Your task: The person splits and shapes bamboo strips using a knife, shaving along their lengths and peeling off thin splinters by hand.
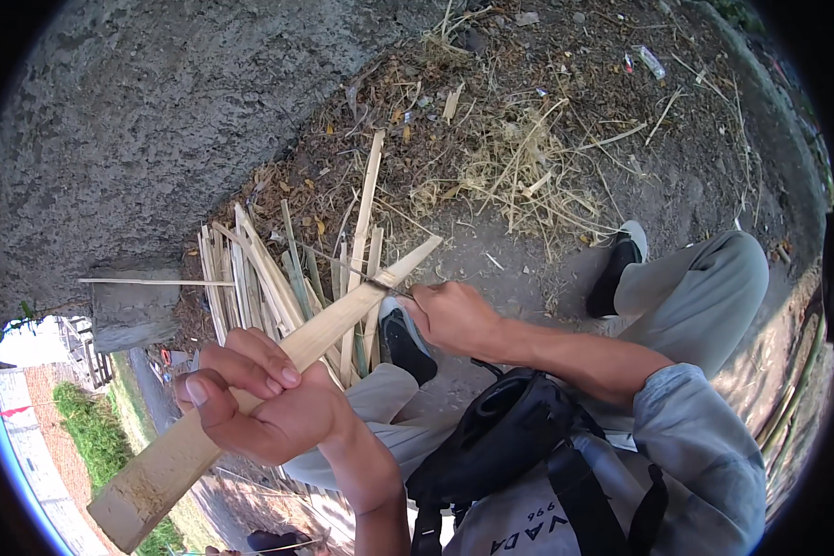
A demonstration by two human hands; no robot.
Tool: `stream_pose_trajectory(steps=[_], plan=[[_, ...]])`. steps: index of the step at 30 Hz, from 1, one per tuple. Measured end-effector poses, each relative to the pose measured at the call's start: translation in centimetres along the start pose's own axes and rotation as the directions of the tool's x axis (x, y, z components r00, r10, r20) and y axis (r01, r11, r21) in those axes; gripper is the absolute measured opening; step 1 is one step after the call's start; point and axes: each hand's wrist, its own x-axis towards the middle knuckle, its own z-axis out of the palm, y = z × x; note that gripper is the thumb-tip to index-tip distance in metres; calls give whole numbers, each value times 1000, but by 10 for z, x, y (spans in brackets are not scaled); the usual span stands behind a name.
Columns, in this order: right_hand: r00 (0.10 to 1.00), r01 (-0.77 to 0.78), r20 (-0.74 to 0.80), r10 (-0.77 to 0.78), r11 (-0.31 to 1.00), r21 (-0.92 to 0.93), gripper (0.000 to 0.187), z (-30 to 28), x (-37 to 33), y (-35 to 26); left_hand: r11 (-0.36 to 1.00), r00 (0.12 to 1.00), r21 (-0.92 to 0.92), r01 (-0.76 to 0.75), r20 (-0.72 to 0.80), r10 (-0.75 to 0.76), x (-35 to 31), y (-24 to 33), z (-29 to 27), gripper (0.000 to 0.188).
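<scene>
A long pale wooden slat [343,311] runs slantwise across the view, broad at its near left end and narrower at the far right one. My left hand [278,408] is closed round its middle, with the fingers curled over the top. Further up, the thin dark blade of a knife [380,284] lies across the slat, touching it. My right hand [459,320] is closed at the blade's near end, and the handle is hidden inside the fist. Behind the slat, several split wooden strips [267,269] lean together in a loose bundle.
A rough grey stone slab [167,120] fills the upper left, with a small block [134,310] below it. Pale shavings [537,181] and dry leaves litter the dirt. My shoes [618,269] rest on the ground. A black bag [500,435] hangs at my waist.
</scene>
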Motion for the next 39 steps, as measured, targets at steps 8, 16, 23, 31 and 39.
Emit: stream_pose_trajectory(steps=[8,16,23,31,39], plan=[[940,-259,267,213,954,149,45,11,9,42,998,996,-53,-45,71,49,10,-1,-24,25],[610,-734,736,295,-140,665,48,62,13,110,1000,997,-24,-10,-73,8,31,-6,-42,32],[544,-726,790,282,-314,612,43,40,1,62,998,996,59,31,-83,-26,33,-3,-32,42],[582,-725,771,259,-263,636,43,60,5,104,999,997,27,29,-78,-27,31,-2,-40,36],[568,-757,782,257,-210,619,45,54,9,75,1000,999,-22,8,-42,-9,30,-6,-35,25]])
